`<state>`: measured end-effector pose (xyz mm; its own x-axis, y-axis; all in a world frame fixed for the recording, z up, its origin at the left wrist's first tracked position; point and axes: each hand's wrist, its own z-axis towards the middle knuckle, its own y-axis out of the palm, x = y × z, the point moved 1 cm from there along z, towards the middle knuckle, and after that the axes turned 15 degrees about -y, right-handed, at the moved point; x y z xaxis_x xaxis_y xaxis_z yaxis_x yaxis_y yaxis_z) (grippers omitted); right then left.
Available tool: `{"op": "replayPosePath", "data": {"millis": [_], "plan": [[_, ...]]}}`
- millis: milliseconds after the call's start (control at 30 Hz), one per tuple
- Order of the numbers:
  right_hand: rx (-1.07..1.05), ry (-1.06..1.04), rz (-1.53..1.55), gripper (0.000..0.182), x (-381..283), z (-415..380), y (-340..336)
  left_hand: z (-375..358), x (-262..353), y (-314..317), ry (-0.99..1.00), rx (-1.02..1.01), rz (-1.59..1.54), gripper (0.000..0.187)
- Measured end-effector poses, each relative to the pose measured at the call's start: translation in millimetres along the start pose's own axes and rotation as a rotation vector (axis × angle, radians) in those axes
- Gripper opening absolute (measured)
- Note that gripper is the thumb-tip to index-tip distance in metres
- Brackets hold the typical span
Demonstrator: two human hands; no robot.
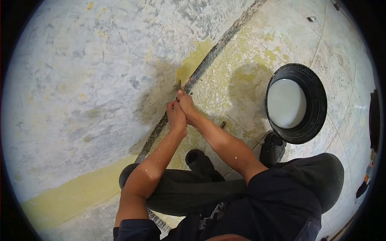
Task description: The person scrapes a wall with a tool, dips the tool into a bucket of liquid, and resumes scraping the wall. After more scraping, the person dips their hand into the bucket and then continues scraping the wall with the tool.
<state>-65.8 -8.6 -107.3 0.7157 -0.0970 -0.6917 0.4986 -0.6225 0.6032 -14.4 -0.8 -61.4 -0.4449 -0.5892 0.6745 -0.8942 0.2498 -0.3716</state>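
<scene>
Both hands are together low on the wall, just above the dark strip where wall and floor meet. My left hand [176, 115] is closed, its fingers curled near the lower end of a thin tool. My right hand [185, 105] is wrapped round the same thin tool [180, 84], whose narrow dark tip points up at the wall. Most of the tool is hidden by the fingers. Beside the tip lies a yellow patch [192, 64] of bare wall, with whitish, mottled coating [112, 80] around it.
A black bucket [316, 116] of milky liquid stands on the floor at the right. Yellow flakes [237, 60] litter the floor beside the wall. A small dark piece [223, 125] lies near my right forearm. My knees and dark shoes [199, 161] are below.
</scene>
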Motion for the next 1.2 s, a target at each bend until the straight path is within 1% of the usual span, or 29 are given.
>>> {"op": "replayPosePath", "data": {"millis": [67, 100, 167, 200, 233, 267, 300, 367, 500, 533, 567, 600, 633, 667, 800, 867, 967, 1000, 1067, 1200], "plan": [[0.038, -0.027, -0.108, 0.052, -7.8, -1.0, 8.1, -1.0, 8.6, -3.4, -0.042, -0.016, -0.056, 0.025], [0.039, -0.030, -0.113, 0.052, -6.7, 0.3, 12.7, 5.1, 9.3, -6.5, -0.042, -0.019, -0.060, 0.025], [0.090, -0.137, -0.194, 0.052, -2.8, 0.0, 19.0, 23.1, 2.4, -15.3, -0.030, -0.137, -0.128, 0.025], [0.087, -0.140, -0.197, 0.052, -4.7, 1.0, 19.3, 27.5, 4.4, -18.1, -0.027, -0.137, -0.133, 0.025], [0.122, -0.124, -0.121, 0.052, -6.7, 2.7, 19.8, 32.1, 6.7, -20.0, -0.051, -0.182, -0.083, 0.023], [0.159, -0.108, -0.043, 0.052, -7.6, 3.2, 20.1, 35.6, 6.7, -21.2, -0.076, -0.228, -0.030, 0.026], [0.158, -0.113, -0.045, 0.052, -4.0, 5.0, 17.8, 33.4, 6.9, -19.3, -0.073, -0.231, -0.033, 0.026], [0.120, -0.084, 0.056, 0.052, 2.7, 7.7, 11.7, 26.9, 5.4, -13.0, -0.079, -0.212, -0.053, 0.027], [0.116, -0.109, 0.076, 0.052, 13.9, 8.3, 3.7, 25.0, -6.1, -10.6, -0.040, -0.238, -0.006, 0.028], [0.069, -0.057, 0.048, 0.050, 16.0, 4.7, 2.4, 19.7, -10.6, -7.1, -0.012, -0.161, -0.060, 0.021], [0.019, -0.006, 0.015, 0.049, 16.5, 3.6, 0.9, 15.9, -12.5, -4.6, 0.018, -0.084, -0.120, 0.028], [0.021, -0.007, 0.015, 0.049, 14.6, 1.9, 0.4, 18.3, -16.0, -7.9, 0.017, -0.086, -0.119, 0.028], [0.007, 0.033, -0.050, 0.048, 13.8, 0.4, 0.8, 22.0, -18.6, -13.5, -0.018, -0.118, -0.112, 0.020], [-0.008, 0.073, -0.116, 0.047, 13.4, -0.4, 1.6, 26.6, -21.4, -17.1, -0.054, -0.149, -0.105, 0.026], [-0.018, 0.093, -0.150, 0.046, 6.4, -6.1, 1.7, 11.0, -14.1, -14.4, -0.059, -0.123, -0.096, 0.024], [0.003, 0.017, -0.004, 0.046, 14.3, -3.4, 0.9, -3.9, -5.6, -8.6, -0.069, -0.016, -0.046, 0.023], [0.006, 0.025, 0.037, 0.048, 20.1, -1.6, -0.1, -4.4, -6.9, -9.0, -0.078, -0.050, -0.082, 0.022], [0.001, 0.028, 0.036, 0.048, 16.0, -2.9, 2.3, -3.1, -6.6, -10.6, -0.078, -0.045, -0.085, 0.022], [-0.010, 0.005, -0.145, 0.050, 7.6, -6.8, 6.7, -0.6, -5.3, -16.9, -0.063, -0.056, -0.056, 0.021], [0.029, -0.020, -0.158, 0.052, 10.1, -9.4, 22.9, 3.8, 2.9, -33.2, -0.088, -0.079, -0.022, 0.021]]}}
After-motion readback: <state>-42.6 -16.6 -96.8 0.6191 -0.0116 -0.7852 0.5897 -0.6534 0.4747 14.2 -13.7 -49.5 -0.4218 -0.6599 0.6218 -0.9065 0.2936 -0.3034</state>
